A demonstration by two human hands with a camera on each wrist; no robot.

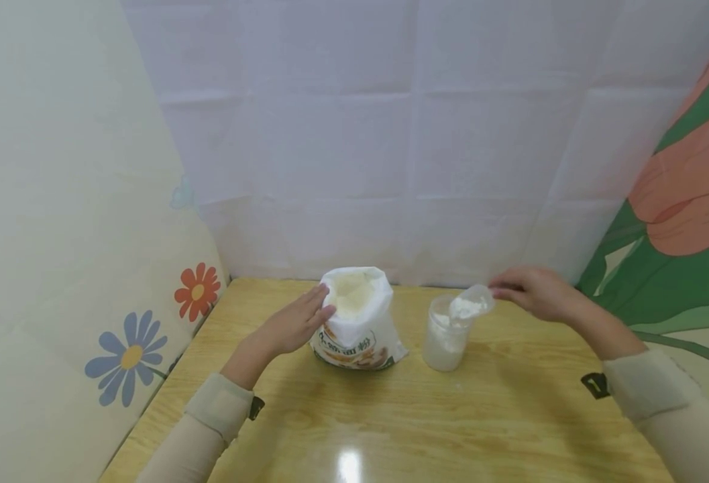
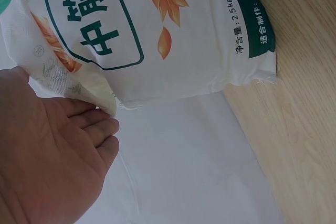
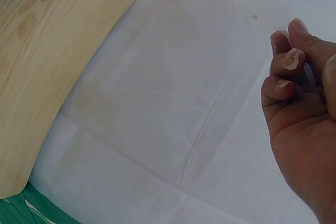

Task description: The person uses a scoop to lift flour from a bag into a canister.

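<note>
An open white flour bag (image 1: pixel 354 342) stands on the table, its rim folded back around pale flour. My left hand (image 1: pixel 296 322) rests against the bag's left side near the rim, thumb toward the front. In the left wrist view, the fingers of the left hand (image 2: pixel 68 150) touch the bag's folded edge (image 2: pixel 100 90). My right hand (image 1: pixel 535 293) pinches a translucent plastic scoop (image 1: pixel 473 302) of white flour. The scoop tilts over the mouth of a clear plastic jar (image 1: pixel 443 345), which has flour in it. White powder dusts the fingertips of the right hand (image 3: pixel 299 87).
Both bag and jar stand toward the back of the wooden table (image 1: pixel 390 422), the jar to the right of the bag. A white cloth (image 1: pixel 330 147) hangs behind. Flower-patterned panels (image 1: pixel 131 355) flank the table on both sides.
</note>
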